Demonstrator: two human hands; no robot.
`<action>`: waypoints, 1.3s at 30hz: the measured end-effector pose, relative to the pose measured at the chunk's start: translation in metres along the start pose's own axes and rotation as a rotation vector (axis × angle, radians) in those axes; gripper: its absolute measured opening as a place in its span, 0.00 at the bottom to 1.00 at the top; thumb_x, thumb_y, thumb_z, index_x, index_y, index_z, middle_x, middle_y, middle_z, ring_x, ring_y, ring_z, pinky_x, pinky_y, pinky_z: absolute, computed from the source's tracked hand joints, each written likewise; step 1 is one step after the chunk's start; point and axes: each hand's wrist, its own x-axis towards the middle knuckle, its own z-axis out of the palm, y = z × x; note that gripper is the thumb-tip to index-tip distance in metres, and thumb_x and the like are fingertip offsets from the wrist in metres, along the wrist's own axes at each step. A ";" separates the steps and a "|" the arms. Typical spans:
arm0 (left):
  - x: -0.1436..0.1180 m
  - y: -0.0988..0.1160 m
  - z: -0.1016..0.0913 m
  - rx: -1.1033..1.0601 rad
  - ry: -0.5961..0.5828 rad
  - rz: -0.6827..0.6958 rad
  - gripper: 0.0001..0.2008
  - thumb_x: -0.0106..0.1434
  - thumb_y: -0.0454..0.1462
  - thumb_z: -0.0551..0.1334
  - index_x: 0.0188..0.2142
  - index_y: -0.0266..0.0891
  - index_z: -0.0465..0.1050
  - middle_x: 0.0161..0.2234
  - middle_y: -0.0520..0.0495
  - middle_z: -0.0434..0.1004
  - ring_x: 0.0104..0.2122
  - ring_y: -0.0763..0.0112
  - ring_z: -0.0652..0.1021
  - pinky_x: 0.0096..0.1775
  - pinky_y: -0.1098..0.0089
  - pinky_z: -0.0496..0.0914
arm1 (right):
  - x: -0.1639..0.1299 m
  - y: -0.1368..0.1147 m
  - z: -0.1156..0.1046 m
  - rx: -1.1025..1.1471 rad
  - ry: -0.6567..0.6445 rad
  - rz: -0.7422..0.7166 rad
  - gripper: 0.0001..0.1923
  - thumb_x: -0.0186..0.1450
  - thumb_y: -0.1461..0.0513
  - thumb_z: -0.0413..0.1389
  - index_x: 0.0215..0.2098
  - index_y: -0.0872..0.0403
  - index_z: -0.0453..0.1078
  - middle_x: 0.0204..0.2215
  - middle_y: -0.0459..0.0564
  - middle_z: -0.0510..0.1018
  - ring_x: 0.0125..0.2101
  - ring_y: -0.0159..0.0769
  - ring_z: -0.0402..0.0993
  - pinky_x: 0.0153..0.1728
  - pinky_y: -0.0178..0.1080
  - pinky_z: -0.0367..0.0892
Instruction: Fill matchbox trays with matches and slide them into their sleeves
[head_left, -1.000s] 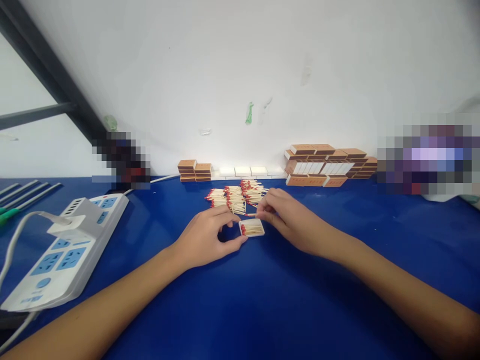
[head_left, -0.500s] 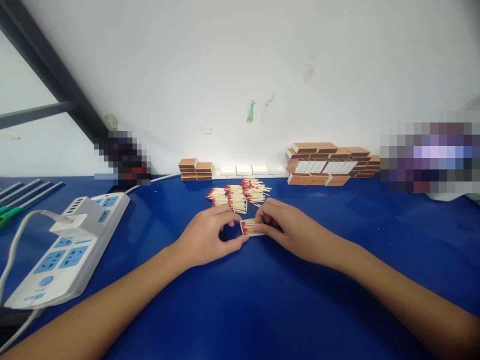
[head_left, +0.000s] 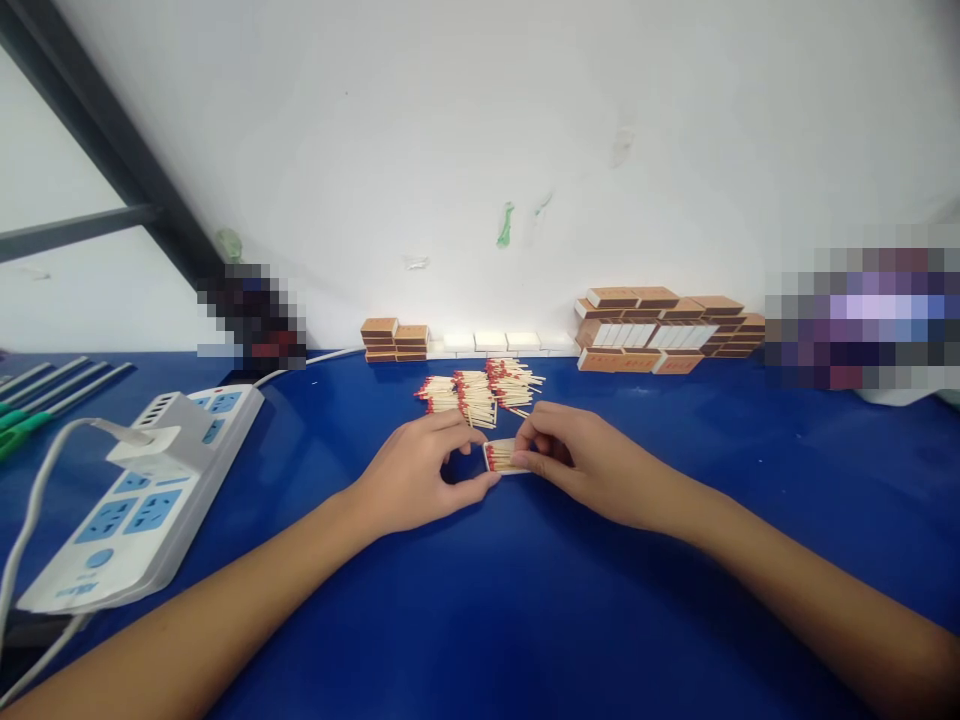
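Both hands had closed in on the small matchbox tray (head_left: pixel 501 456) just before the loose match pile (head_left: pixel 480 392): the left hand (head_left: pixel 416 478) pinched its end, while the right hand (head_left: pixel 574 455), a second earlier carrying one match, now pressed matches inside.

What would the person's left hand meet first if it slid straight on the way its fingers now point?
The left hand points right, so it likely meets the small white tray of matches first, which its fingertips already seem to touch, then the right hand.
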 end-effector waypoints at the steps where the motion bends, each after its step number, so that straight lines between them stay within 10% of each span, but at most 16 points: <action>1: 0.000 0.000 0.000 0.000 -0.001 0.000 0.12 0.65 0.44 0.69 0.46 0.41 0.79 0.37 0.50 0.78 0.33 0.70 0.76 0.35 0.67 0.70 | 0.001 0.002 0.000 0.004 0.009 -0.005 0.08 0.73 0.60 0.57 0.35 0.51 0.73 0.31 0.45 0.74 0.30 0.34 0.68 0.31 0.38 0.62; 8: 0.000 0.000 0.002 0.007 0.009 0.020 0.13 0.66 0.44 0.70 0.46 0.41 0.80 0.37 0.51 0.78 0.33 0.71 0.76 0.36 0.68 0.71 | 0.012 0.030 -0.003 -0.162 0.319 0.040 0.09 0.70 0.54 0.62 0.38 0.52 0.75 0.32 0.48 0.73 0.30 0.36 0.70 0.33 0.40 0.64; 39: 0.001 0.001 0.000 -0.003 -0.010 0.004 0.12 0.66 0.43 0.69 0.46 0.41 0.79 0.37 0.50 0.78 0.33 0.70 0.76 0.35 0.68 0.70 | 0.003 0.003 0.004 -0.029 0.078 -0.086 0.09 0.74 0.59 0.55 0.39 0.51 0.75 0.36 0.50 0.75 0.35 0.37 0.72 0.37 0.40 0.67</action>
